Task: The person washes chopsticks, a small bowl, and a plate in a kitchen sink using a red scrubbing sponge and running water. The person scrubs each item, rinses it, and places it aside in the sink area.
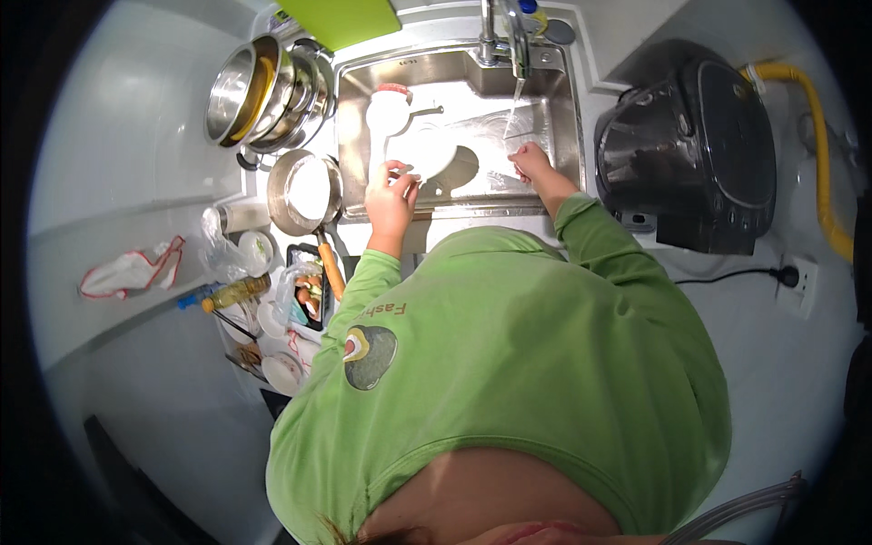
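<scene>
Over the stainless-steel sink [572, 122], my left hand [392, 201] pinches the near-left rim of a white round dish [429, 150]. Glare washes out most of that dish, and its dark shadow falls to the right on the basin floor. My right hand [533, 165] is at the basin's right side with its fingers curled in; whether anything is inside them is hidden. Just above it, a thin stream of water [514, 109] runs from the faucet [488, 30]. A pale, overexposed object [388, 116] with a reddish top lies at the basin's left.
Stacked metal bowls and pots [238, 92] stand left of the sink. Nearer me is a pan [277, 194] whose wooden handle [331, 272] points my way, beside crowded dishes and an oil bottle [235, 293]. On the right sits a dark countertop appliance [681, 143].
</scene>
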The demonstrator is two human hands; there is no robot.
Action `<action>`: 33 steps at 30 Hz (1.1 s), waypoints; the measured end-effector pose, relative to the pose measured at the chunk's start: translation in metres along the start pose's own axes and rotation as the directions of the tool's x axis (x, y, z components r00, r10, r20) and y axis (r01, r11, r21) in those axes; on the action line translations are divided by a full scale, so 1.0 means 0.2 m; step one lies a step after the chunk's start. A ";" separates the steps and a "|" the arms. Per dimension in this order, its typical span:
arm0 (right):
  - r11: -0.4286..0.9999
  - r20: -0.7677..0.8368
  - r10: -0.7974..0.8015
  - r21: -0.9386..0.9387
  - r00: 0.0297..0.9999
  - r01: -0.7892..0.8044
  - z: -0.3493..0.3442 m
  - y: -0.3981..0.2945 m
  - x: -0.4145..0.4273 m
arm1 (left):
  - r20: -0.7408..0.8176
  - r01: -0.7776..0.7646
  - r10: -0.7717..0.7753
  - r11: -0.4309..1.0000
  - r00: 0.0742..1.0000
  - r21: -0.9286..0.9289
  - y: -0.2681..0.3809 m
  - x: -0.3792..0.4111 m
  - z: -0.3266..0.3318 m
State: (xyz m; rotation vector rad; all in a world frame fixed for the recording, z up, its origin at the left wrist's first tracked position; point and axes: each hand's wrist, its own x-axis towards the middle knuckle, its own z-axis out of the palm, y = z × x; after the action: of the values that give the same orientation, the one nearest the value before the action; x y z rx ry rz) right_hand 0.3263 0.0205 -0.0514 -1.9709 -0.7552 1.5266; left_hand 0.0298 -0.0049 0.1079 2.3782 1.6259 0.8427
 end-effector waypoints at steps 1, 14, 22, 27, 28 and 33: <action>0.999 0.056 0.032 0.040 0.998 -0.035 0.01 0.00 -0.02 | 0.010 0.145 -0.145 0.980 0.989 -0.134 -0.01 -0.03 0.01; 0.987 0.258 0.151 0.017 0.954 -0.161 0.18 -0.02 -0.16 | 0.728 0.400 -0.547 -0.609 0.414 -0.685 -0.10 -0.08 -0.10; 0.981 0.409 0.142 0.065 0.902 -0.183 0.29 -0.10 -0.19 | 0.756 0.450 -0.446 -0.615 0.480 -0.648 -0.12 -0.17 -0.09; 0.987 0.391 0.124 0.048 0.912 -0.154 0.35 -0.14 -0.22 | 0.789 0.510 -0.405 -0.606 0.463 -0.610 -0.08 -0.13 -0.11; 0.988 0.404 0.115 0.049 0.907 -0.148 0.36 -0.14 -0.22 | 0.789 0.513 -0.400 -0.604 0.467 -0.610 -0.09 -0.13 -0.11; 0.993 0.345 0.101 0.029 0.933 -0.118 0.35 -0.12 -0.24 | 0.747 0.552 -0.418 -0.504 0.517 -0.664 -0.08 -0.12 -0.16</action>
State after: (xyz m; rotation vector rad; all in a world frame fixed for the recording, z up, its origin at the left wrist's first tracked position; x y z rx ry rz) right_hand 0.2452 0.0085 -0.0165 -1.7559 -0.7447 1.9703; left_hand -0.0068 -0.0263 0.1195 0.1971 0.9798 0.9883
